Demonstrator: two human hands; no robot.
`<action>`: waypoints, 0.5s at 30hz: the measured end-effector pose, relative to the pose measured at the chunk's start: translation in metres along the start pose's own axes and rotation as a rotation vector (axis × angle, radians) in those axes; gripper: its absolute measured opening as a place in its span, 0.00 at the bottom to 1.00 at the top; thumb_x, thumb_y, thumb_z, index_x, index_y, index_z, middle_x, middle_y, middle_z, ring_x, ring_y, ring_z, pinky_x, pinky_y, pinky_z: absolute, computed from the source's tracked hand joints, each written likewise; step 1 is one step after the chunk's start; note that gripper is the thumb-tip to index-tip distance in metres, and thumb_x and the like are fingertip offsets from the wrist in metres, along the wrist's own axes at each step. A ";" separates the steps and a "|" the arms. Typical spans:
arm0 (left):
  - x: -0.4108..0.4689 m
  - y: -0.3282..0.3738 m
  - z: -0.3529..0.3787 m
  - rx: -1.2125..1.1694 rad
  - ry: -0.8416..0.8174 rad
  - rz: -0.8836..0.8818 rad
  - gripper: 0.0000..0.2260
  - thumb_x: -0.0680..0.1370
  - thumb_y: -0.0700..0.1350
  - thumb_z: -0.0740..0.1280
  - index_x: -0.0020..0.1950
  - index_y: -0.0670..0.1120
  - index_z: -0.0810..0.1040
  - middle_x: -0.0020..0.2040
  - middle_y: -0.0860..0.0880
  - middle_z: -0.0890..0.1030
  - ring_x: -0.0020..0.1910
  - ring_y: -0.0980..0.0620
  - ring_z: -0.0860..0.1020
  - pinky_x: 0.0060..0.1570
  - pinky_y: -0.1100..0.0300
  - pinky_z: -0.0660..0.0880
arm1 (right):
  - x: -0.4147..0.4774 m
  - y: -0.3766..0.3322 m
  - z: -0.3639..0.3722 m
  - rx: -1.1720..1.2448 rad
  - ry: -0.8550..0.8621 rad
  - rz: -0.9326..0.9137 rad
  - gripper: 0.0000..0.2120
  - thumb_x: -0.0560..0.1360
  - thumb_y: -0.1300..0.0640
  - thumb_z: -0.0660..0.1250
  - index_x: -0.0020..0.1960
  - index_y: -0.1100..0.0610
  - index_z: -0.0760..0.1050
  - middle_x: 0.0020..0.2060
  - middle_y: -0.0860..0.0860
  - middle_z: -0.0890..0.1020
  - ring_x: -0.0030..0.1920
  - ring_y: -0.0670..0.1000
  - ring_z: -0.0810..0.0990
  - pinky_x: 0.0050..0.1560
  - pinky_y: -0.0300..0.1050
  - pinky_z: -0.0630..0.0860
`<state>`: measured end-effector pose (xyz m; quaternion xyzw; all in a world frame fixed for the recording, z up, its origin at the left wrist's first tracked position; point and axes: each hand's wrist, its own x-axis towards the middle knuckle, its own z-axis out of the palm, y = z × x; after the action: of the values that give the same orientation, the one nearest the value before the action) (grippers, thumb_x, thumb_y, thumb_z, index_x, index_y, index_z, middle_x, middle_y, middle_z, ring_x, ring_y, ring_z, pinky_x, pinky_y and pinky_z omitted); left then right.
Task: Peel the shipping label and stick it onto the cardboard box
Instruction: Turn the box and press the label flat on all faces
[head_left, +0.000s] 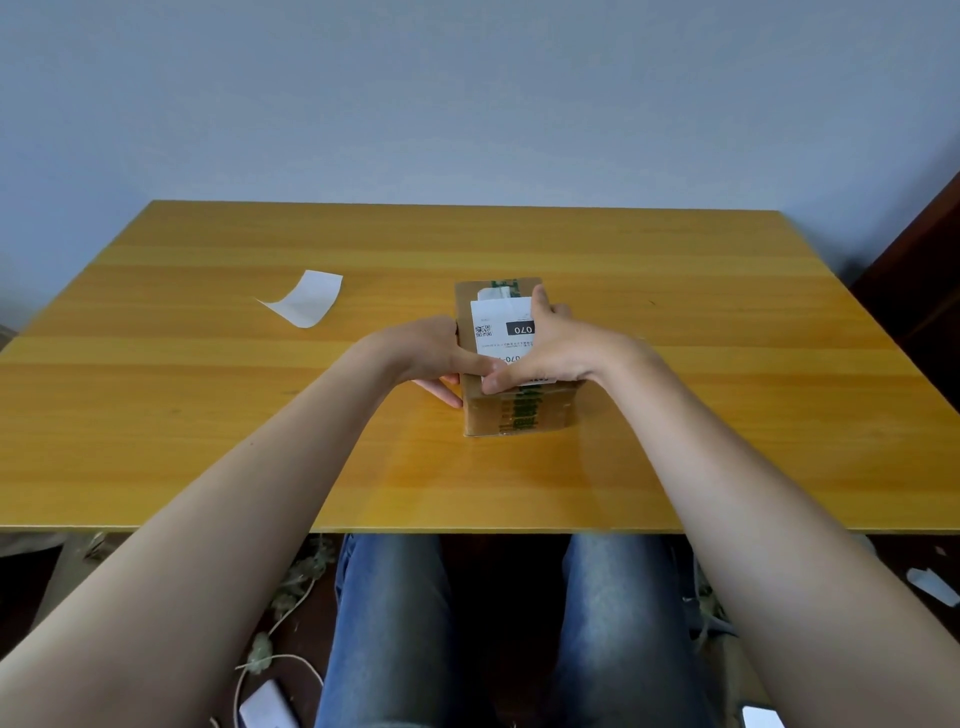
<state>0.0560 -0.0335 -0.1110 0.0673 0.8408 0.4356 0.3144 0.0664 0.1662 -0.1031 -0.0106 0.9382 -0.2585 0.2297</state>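
Note:
A small cardboard box (519, 415) with green-printed tape stands mid-table. A white shipping label (501, 332) with a QR code and a black "070" block lies flat on its top face. My left hand (431, 358) grips the box's left side, its thumb lying over the label's near left corner. My right hand (550, 348) rests on top of the box, with its palm and fingers pressed on the label's right half and its thumb at the near edge.
A curled white backing sheet (306, 299) lies on the wooden table (208, 415) to the far left of the box. A dark cabinet (924, 291) stands at the right. Cables and a white device (267, 704) lie on the floor by my knees.

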 end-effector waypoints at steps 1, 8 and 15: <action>-0.001 0.000 0.001 -0.006 0.001 -0.002 0.08 0.77 0.53 0.77 0.55 0.59 0.84 0.61 0.52 0.85 0.63 0.48 0.82 0.55 0.49 0.85 | 0.000 0.002 0.000 0.023 0.001 -0.010 0.78 0.56 0.29 0.81 0.83 0.49 0.29 0.80 0.49 0.54 0.78 0.57 0.63 0.72 0.56 0.69; -0.003 -0.006 0.014 -0.156 0.143 -0.085 0.26 0.78 0.62 0.72 0.68 0.46 0.78 0.63 0.49 0.83 0.60 0.49 0.82 0.44 0.51 0.86 | -0.015 0.008 -0.010 0.298 0.117 0.017 0.42 0.73 0.28 0.68 0.81 0.41 0.58 0.75 0.48 0.73 0.68 0.55 0.77 0.63 0.61 0.79; -0.013 0.014 0.023 -0.317 0.231 -0.190 0.31 0.77 0.52 0.77 0.72 0.45 0.65 0.55 0.48 0.79 0.46 0.40 0.87 0.42 0.45 0.87 | -0.021 0.001 -0.008 0.431 0.107 0.126 0.31 0.79 0.40 0.70 0.76 0.48 0.63 0.62 0.49 0.76 0.58 0.55 0.79 0.38 0.62 0.86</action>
<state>0.0772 -0.0138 -0.1035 -0.1127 0.7949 0.5355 0.2621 0.0814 0.1736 -0.0887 0.1112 0.8710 -0.4382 0.1924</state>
